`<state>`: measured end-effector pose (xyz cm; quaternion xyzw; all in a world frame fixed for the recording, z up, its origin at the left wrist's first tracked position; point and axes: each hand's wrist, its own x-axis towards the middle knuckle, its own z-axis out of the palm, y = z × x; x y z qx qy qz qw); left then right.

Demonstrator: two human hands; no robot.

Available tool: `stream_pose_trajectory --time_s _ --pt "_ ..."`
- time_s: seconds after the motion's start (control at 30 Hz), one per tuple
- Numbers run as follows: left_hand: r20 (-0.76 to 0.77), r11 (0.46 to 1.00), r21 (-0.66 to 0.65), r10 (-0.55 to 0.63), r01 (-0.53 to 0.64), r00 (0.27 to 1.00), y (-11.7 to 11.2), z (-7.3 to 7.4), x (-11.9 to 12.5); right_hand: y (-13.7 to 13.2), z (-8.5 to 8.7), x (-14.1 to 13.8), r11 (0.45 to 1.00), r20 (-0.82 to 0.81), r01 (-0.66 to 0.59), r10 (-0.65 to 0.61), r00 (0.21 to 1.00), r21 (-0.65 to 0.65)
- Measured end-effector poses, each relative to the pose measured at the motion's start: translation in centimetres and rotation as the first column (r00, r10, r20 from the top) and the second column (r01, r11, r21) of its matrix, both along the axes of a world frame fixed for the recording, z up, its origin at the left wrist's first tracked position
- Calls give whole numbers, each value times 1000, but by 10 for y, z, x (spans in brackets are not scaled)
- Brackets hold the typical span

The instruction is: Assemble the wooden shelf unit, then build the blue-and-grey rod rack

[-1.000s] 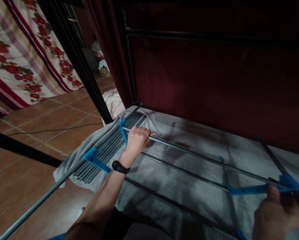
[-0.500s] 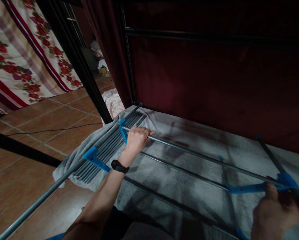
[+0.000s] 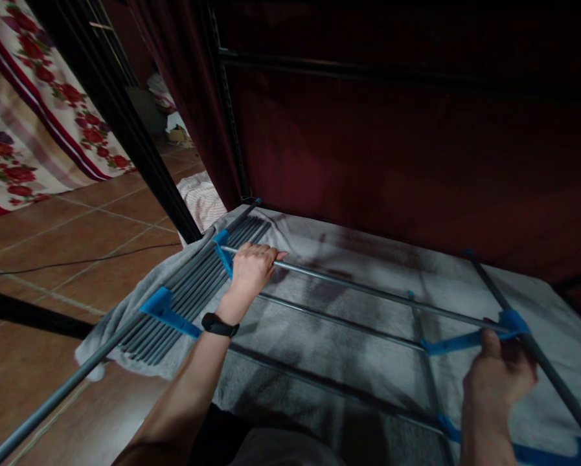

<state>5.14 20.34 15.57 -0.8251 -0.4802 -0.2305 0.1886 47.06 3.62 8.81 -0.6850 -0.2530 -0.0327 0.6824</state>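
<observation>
A rack frame of grey metal tubes (image 3: 339, 278) with blue plastic joints (image 3: 512, 322) rests on a grey blanket (image 3: 309, 226). My left hand (image 3: 252, 266), with a black band on its wrist, is wrapped round the upper tube near its left end, close to a blue joint (image 3: 222, 249). At the tube's right end my right hand (image 3: 501, 362) grips beside the blue joint; its fingers are partly hidden behind the blue arm and tube. Several loose grey tubes (image 3: 193, 294) lie side by side at the left, under a long tube (image 3: 71, 382) with blue brackets.
Black metal posts (image 3: 125, 142) stand at the left, and a dark red curtain (image 3: 368, 162) hangs behind the blanket. A tiled floor (image 3: 76, 226) with a thin black cable (image 3: 100, 257) lies at the left. A floral cloth (image 3: 42, 97) hangs beyond it.
The view has swung slightly right, so everything sits further left. My left hand keeps its hold on the tube. My right hand stays at the right-hand joint.
</observation>
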Motion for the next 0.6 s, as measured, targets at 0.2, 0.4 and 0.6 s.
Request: stream_pose_trajectory --time_s 0.2,0.4,0.6 --pt "-21 1000 20 -4 4 1000 -3 2 -2 3 0 2 998 32 41 -43 999 54" --pt "5 991 46 -125 124 992 -11 -2 -1 2 1 4 999 22 -49 49 999 1" --pt "13 958 31 -287 287 958 -13 -8 3 3 0 7 996 5 -89 89 996 16"
